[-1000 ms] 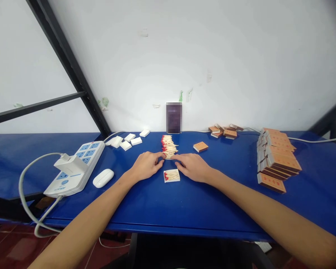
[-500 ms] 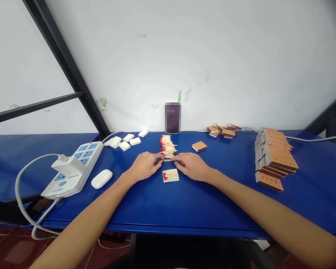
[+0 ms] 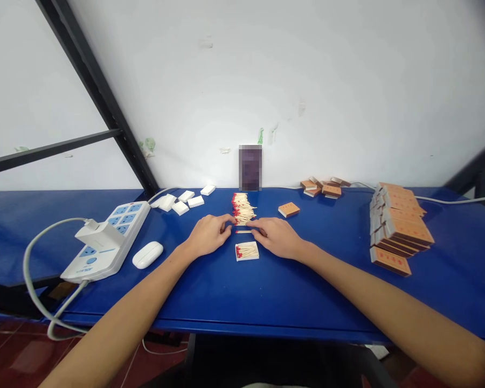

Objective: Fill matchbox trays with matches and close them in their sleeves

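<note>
A pile of red-tipped matches (image 3: 244, 207) lies on the blue tabletop, heads to the left. My left hand (image 3: 208, 235) rests at its near left corner, index finger stretched to the match heads, thumb apart from it. At the near right corner, the index finger of my right hand (image 3: 278, 237) reaches the plain match ends, its thumb held lower. Between my two thumbs a single match (image 3: 243, 231) lies crosswise, separate from the pile. Nearer to me sits a white matchbox tray (image 3: 247, 258) partly filled with matches. Neither hand appears to grip anything.
An orange matchbox (image 3: 288, 209) lies right of the pile, with several matchboxes (image 3: 320, 188) behind it. Stacked matchboxes (image 3: 404, 215) stand far right. On the left are white trays (image 3: 180, 208), a white rounded case (image 3: 147, 255) and a power strip (image 3: 105, 253) with a cable.
My index fingers have shifted slightly away from me to the pile's near edge. One match now shows apart from the pile, between my thumbs. The view has shifted slightly.
</note>
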Demonstrator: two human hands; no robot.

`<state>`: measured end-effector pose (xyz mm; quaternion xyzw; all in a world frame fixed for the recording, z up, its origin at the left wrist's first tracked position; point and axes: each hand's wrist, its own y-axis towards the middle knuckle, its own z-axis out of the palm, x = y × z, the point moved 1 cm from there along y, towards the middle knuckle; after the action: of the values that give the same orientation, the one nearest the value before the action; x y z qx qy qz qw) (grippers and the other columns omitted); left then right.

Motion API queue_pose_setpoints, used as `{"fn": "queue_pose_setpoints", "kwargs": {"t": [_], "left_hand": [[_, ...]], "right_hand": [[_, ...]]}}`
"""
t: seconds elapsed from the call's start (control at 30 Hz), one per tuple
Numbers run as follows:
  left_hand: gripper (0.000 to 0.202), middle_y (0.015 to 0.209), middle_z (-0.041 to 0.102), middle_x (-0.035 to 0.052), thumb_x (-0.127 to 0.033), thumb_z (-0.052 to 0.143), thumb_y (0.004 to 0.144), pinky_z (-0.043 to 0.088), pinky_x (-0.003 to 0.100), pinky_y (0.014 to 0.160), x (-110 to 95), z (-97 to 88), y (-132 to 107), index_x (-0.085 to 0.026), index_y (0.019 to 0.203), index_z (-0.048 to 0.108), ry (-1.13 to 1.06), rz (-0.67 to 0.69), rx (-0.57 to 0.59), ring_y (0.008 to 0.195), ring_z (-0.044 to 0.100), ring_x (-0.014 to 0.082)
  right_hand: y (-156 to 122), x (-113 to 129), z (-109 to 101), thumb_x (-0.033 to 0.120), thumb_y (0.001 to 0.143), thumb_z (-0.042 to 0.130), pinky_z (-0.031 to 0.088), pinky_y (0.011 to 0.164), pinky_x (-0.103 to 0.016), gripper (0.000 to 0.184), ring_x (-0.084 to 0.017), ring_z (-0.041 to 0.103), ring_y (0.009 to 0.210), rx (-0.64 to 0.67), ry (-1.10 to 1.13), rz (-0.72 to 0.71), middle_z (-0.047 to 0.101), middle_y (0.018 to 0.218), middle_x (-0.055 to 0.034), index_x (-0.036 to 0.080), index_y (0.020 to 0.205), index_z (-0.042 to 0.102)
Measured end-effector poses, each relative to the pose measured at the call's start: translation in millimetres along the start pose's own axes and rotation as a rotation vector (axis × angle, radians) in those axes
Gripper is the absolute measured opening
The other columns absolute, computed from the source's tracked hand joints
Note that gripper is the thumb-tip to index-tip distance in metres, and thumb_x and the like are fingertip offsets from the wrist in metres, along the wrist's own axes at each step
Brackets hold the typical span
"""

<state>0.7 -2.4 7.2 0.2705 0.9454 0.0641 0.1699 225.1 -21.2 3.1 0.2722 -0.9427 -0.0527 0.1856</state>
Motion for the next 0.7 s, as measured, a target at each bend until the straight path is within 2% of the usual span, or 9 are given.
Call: {"fn": "queue_pose_setpoints", "kwargs": {"t": [0.13, 0.37, 0.7], "left_hand": [[0.031, 0.065, 0.065, -0.0021, -0.028, 0.049, 0.092, 0.033, 0.026, 0.057, -1.4, -0.3, 0.0, -0.025, 0.115, 0.069, 0.021, 0.014, 0.021, 0.058, 0.058, 0.0140], [0.031, 0.064, 0.066, -0.0012, -0.030, 0.046, 0.094, 0.032, 0.026, 0.057, -2.7, -1.6, 1.0, -0.025, 0.111, 0.071, 0.047, 0.021, 0.043, 0.058, 0.059, 0.0151], [0.025, 0.067, 0.067, -0.0024, -0.030, 0.049, 0.093, 0.034, 0.025, 0.058, -2.0, -1.5, 0.8, -0.025, 0.106, 0.071, -0.001, 0.045, 0.071, 0.059, 0.059, 0.0140]], "right_hand": [[0.1, 0.2, -0.5, 0.030, 0.098, 0.045, 0.041, 0.072, -0.028, 0.037, -0.019, 0.066, 0.089, 0.011, -0.009, 0.005, 0.073, 0.104, -0.0055, 0.024, 0.127, 0.067], [-0.1, -0.4, -0.7, 0.029, 0.098, 0.046, 0.042, 0.076, -0.028, 0.037, -0.020, 0.066, 0.096, 0.013, -0.004, -0.005, 0.073, 0.108, -0.0063, 0.024, 0.128, 0.066], [-2.1, 1.2, -3.4, 0.026, 0.097, 0.046, 0.041, 0.074, -0.028, 0.035, -0.018, 0.065, 0.085, 0.005, 0.032, -0.021, 0.072, 0.091, -0.0045, 0.024, 0.123, 0.069]]}}
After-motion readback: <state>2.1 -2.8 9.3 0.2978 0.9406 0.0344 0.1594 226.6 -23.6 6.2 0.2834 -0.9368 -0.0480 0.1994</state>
